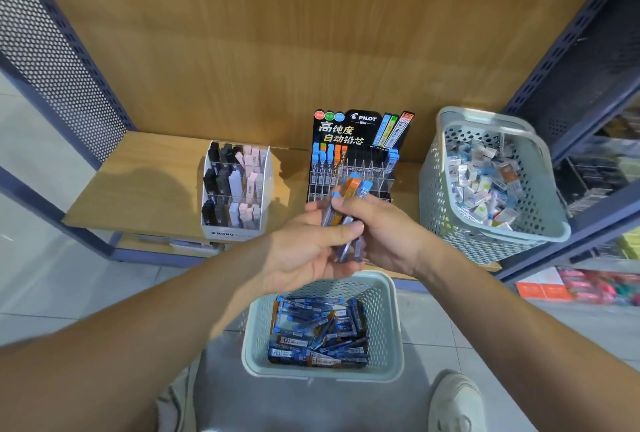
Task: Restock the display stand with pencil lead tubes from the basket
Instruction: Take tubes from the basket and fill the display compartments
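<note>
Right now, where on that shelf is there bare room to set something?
Bare shelf wood left of the MONO eraser box; a narrow strip between it and the Pilot display stand. Crowded: between stand and shelf basket; left hand and right hand hold lead tubes in front.

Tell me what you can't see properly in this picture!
Head view:
- Number of tubes held: left hand and right hand cover them.
- The stand and its front slots: hidden behind both hands.
- Labels on tubes in the floor basket: too small.
- The packets on the right shelves: blurred.
</note>
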